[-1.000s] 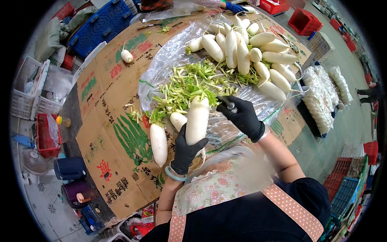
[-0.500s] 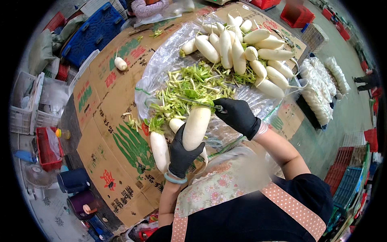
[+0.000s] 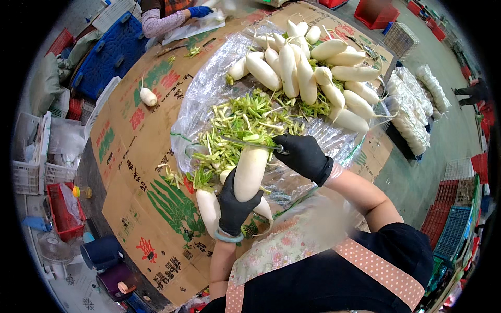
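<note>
My left hand (image 3: 236,204), in a black glove, is wrapped round the lower part of a large white daikon radish (image 3: 251,169) tilted with its leafy end away from me. My right hand (image 3: 302,156), gloved too, grips the handle of a knife (image 3: 250,142). Its blade lies across the daikon's top end, at the green stalks. Under and beside my left hand rest other daikons, one (image 3: 207,209) just to its left. Cut green stalks and leaves (image 3: 235,122) are heaped on clear plastic sheeting (image 3: 190,112) beyond the blade.
Many white daikons (image 3: 307,78) are piled at the far right of the cardboard-covered table (image 3: 130,172). A small radish (image 3: 148,96) lies alone at left. Across the table a co-worker's blue-gloved hand (image 3: 200,11) shows. Bagged white produce (image 3: 409,117) and stacked crates (image 3: 453,229) stand at right.
The knife and my right hand have shifted slightly left and down, with the blade now flatter across the daikon's top. The co-worker's arm and blue glove have come into view.
</note>
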Tool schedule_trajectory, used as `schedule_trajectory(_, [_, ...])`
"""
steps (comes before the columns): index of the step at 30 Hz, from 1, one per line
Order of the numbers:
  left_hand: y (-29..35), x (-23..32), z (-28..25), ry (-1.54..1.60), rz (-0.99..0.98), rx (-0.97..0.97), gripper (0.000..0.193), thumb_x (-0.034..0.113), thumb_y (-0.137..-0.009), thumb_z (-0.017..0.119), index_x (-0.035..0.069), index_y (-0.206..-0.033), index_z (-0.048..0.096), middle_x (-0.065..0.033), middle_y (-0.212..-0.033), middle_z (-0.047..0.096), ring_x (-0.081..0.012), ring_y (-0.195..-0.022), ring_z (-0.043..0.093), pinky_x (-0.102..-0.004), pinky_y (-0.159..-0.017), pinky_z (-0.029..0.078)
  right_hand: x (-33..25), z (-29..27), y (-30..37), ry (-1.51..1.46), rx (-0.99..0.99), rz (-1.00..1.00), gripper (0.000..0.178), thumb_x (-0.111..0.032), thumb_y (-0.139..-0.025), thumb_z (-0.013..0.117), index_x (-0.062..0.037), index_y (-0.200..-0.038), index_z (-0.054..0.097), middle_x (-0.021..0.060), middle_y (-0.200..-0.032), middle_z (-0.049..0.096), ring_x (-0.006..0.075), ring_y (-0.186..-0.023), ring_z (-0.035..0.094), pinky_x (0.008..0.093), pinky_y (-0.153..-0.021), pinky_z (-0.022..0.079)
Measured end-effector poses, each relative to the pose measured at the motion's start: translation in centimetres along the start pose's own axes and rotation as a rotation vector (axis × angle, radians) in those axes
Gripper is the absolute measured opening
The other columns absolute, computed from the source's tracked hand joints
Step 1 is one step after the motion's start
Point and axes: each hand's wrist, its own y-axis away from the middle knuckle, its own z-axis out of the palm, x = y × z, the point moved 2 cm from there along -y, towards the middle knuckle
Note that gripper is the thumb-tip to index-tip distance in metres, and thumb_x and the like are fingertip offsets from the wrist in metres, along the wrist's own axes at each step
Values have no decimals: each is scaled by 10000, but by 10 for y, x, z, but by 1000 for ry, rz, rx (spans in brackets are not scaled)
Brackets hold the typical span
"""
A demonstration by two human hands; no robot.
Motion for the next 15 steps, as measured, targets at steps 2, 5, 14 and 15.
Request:
schedule_trajectory(2, [-3,-6,-1,6,32,0,682,120,-585,790,-15,-1173,472,-135,-1065,582,-195,-937,570,-319,-832,453,3,4,-1,-62,2,17,250,-167,-704,643,-97,-939,596,134,-741,606,308,-668,604,380,-580,476])
schedule_trajectory(5, [-5,-14,-2,91,-5,-25,673,125,-597,785,-8,-1179,473,-115,-1038,590,-185,-904,578,-310,-805,466,31,17,-6,-67,-65,66,204,-218,-763,606,-83,-915,603,157,-756,610,333,-667,596,395,-592,477])
schedule_trajectory(14, [-21,-34,20,249,-71,-27,632,135,-613,782,-21,-1149,485,-107,-1017,591,-173,-879,571,-320,-785,465,65,23,-19,29,-110,121,174,-186,-744,616,-92,-889,601,154,-727,614,332,-686,602,404,-608,476])
schedule_trajectory(15, [-21,-38,20,219,-95,-28,680,144,-576,801,-17,-1156,485,-105,-1029,594,-183,-890,581,-322,-786,467,64,21,-21,73,-156,169,172,-196,-760,606,-84,-890,603,163,-741,617,341,-701,600,397,-611,478])
